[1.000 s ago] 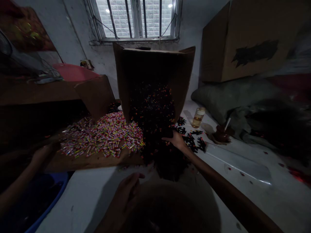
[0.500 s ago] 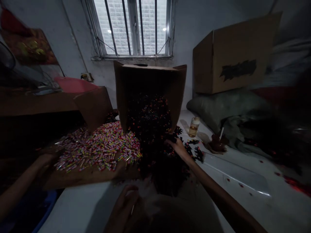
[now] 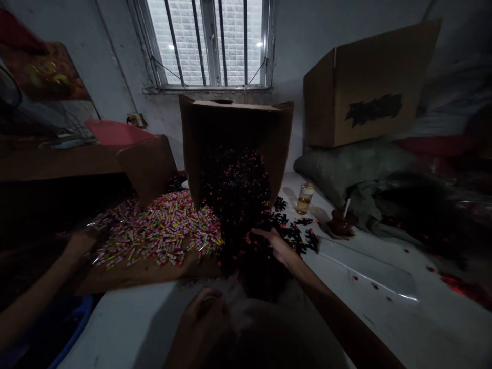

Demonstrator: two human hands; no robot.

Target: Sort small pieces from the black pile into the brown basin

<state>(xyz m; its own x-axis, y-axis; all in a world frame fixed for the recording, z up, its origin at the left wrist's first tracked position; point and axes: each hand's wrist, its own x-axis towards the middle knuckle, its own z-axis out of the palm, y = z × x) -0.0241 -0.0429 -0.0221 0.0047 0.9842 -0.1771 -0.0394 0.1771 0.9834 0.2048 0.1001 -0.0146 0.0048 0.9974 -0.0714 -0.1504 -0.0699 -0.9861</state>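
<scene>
My right hand is in the heap of small black pieces with orange tips, which spills out of an open cardboard box. Its visible fingers are together at the pile; what they grip is too dark to tell. Low in the middle, my left hand is curled closed near my body, and its content is hidden. Left of the black heap lies a pile of small pink, white and yellow wrapped pieces on cardboard.
Another person's hand is at the left of the colourful pile. A jar, a brown cup-like object and a clear plastic tray lie to the right. A blue tub stands lower left. Another box rests on sacks.
My right hand has moved a little left on the black heap, uncovering black pieces to its right. My left hand has curled tighter. The other person's hand has shifted right.
</scene>
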